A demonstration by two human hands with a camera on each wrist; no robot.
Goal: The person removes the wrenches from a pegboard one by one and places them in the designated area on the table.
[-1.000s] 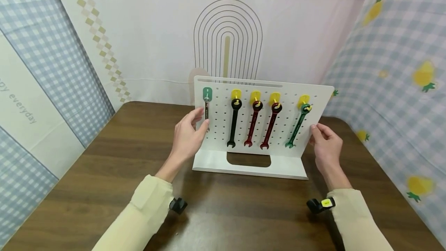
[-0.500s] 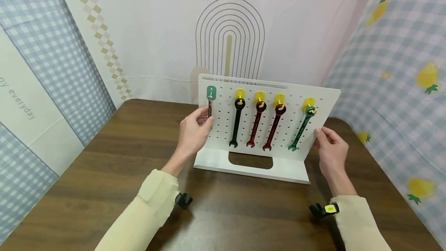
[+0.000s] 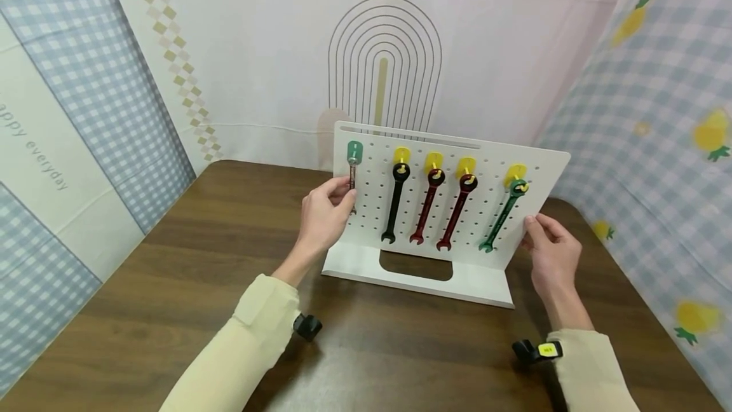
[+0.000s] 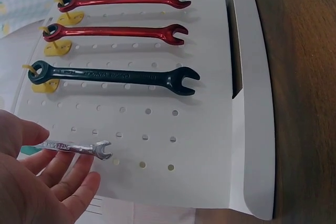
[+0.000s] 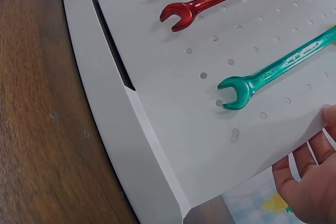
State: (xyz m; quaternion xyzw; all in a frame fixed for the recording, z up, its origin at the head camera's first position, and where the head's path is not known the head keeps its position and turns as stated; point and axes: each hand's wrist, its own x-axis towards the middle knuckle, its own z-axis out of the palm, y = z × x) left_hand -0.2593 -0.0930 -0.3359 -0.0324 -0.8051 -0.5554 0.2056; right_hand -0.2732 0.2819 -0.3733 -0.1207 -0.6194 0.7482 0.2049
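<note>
Pegboard (image 3: 477,221) stands on the desk (image 3: 412,348), gripped at its edge by the right hand (image 3: 553,256); the left hand (image 3: 325,213) pinches a silver wrench (image 4: 73,148); a black wrench (image 3: 395,204), two red wrenches (image 3: 427,207) and a green wrench (image 3: 502,216) hang between the hands.

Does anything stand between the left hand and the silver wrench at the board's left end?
Nothing visible: the left hand holds the silver wrench between thumb and fingers. The neighbouring dark wrench hangs apart, to its right.
</note>
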